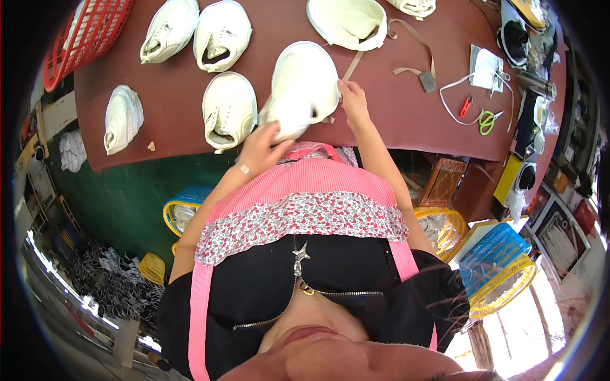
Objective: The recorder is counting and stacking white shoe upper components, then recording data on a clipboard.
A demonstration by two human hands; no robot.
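Note:
A cream-white shoe upper lies in front of me near the table's front edge, its toe pointing away. My right hand pinches its right edge between thumb and fingers. Beside the upper's near left end is my left hand, slightly blurred, with thumb and fingers apart; whether it touches the upper is unclear. To the left sits another white upper with lacing holes. Two more, a white upper and its neighbour, lie behind it. A wide cream piece rests farther back.
One folded upper lies at the left, below a red basket. On the right are green-handled scissors, a small red tool, a white cord and a brown strap. A blue basket stands beside me.

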